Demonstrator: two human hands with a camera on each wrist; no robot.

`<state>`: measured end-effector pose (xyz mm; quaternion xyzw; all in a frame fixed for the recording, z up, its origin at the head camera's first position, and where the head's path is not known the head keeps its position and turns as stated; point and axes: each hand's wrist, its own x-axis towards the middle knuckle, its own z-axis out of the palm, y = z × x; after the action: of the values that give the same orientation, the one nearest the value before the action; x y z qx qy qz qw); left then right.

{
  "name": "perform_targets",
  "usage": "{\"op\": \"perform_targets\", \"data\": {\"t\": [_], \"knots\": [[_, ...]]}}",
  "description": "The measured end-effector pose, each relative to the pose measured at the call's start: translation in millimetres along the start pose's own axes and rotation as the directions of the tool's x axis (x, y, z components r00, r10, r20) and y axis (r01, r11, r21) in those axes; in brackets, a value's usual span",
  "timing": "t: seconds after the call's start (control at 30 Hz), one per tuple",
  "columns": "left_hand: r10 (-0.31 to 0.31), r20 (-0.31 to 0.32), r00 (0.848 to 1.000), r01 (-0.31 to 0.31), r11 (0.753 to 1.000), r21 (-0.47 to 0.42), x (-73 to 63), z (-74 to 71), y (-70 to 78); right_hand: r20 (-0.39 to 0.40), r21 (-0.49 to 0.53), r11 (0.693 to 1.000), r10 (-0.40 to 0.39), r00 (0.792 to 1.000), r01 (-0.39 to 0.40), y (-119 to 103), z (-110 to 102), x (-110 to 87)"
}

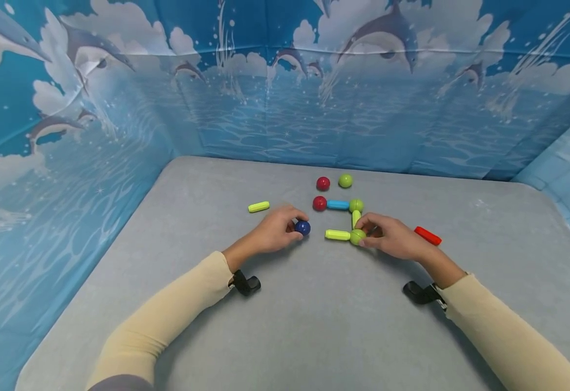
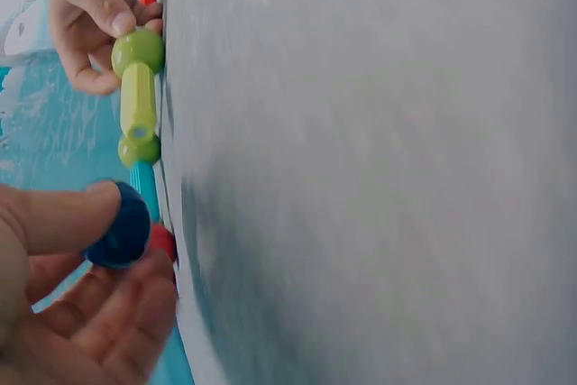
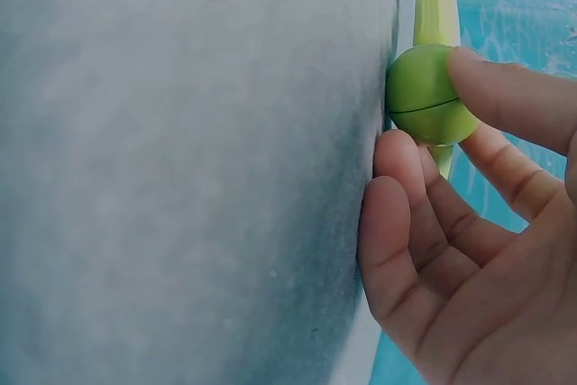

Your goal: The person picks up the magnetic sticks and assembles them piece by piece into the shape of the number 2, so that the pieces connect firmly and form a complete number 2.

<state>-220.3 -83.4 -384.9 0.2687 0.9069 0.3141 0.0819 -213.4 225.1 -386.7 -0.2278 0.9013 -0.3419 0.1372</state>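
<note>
My left hand (image 1: 277,228) pinches a dark blue ball (image 1: 302,227) between thumb and fingers, just left of a chain of joined pieces. My right hand (image 1: 390,234) grips the chain's nearest green ball (image 1: 357,237). From that ball a yellow-green rod (image 1: 337,234) points left, its free end facing the blue ball with a gap between. Another yellow-green rod (image 1: 356,218) runs back to a second green ball (image 1: 356,205). A blue rod (image 1: 337,205) links this one to a red ball (image 1: 320,203). In the right wrist view, thumb and fingers hold the green ball (image 3: 428,96).
Behind the chain lie a loose red ball (image 1: 323,183) and a loose green ball (image 1: 346,181). A short yellow-green rod (image 1: 258,207) lies beyond my left hand, and a red rod (image 1: 428,235) beside my right wrist. A dolphin-print curtain (image 1: 285,119) borders the grey table (image 1: 304,326).
</note>
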Motion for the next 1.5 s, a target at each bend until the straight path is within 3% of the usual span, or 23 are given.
{"op": "perform_targets", "data": {"t": [0.33, 0.63, 1.3, 1.5], "knots": [[-0.081, 0.007, 0.997, 0.081, 0.994, -0.079, 9.1, 15.8, 4.8, 0.029, -0.031, 0.999, 0.022, 0.999, -0.021, 1, 2, 1.3], [-0.146, 0.048, 0.988, 0.150, 0.984, -0.100, 12.9, 17.4, 8.7, 0.024, -0.034, 0.999, 0.014, 1.000, -0.013, -1, 3, -0.8], [-0.164, 0.055, 0.985, 0.170, 0.975, -0.144, 16.3, 18.7, 8.7, 0.020, -0.030, 0.999, 0.029, 0.999, -0.029, -4, 2, 1.1], [-0.137, 0.050, 0.989, 0.142, 0.982, -0.126, 16.9, 19.1, 7.9, 0.023, -0.032, 0.999, 0.026, 0.999, -0.026, -4, 2, 2.1]]}}
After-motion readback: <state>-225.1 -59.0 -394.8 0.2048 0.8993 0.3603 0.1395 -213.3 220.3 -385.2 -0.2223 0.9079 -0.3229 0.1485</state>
